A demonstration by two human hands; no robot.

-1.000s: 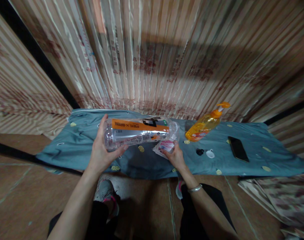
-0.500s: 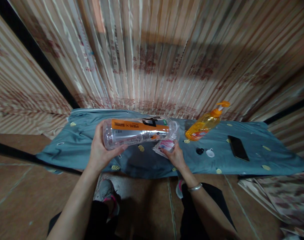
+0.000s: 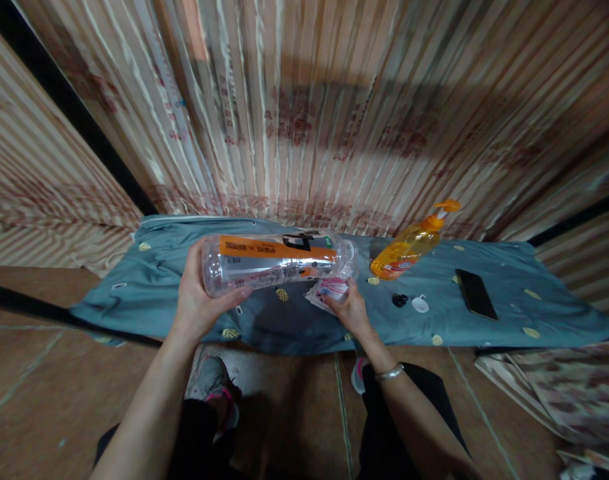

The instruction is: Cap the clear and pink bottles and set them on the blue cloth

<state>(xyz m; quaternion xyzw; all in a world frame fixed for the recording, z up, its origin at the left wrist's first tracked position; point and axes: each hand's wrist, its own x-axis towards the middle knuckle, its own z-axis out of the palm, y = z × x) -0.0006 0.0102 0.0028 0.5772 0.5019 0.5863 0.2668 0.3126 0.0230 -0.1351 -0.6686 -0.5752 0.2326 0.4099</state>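
Note:
A large clear plastic bottle point(image 3: 279, 260) with an orange, silver and black label lies sideways in the air above the blue cloth. My left hand point(image 3: 197, 297) is wrapped round its base, thumb along the near side. At the other end, my right hand point(image 3: 351, 308) pinches a small crumpled pink-and-white packet point(image 3: 329, 292) just below the bottle's neck. The fingertips of that hand reach up by the bottle mouth; whether they also press on it I cannot tell. The inside of the bottle looks see-through, with no liquid that I can make out.
On the blue cloth point(image 3: 149, 287) stand or lie an orange pump bottle point(image 3: 407, 250), a small black piece point(image 3: 399, 300), a white cap-like piece point(image 3: 420, 304) and a phone point(image 3: 476, 294). Dark poles point(image 3: 74, 113) slant at both sides; a striped curtain point(image 3: 304, 133) hangs behind.
The bottle and my left hand have shifted very slightly left and up in the picture, along with a small shift of the whole view. Both hands keep the same grip.

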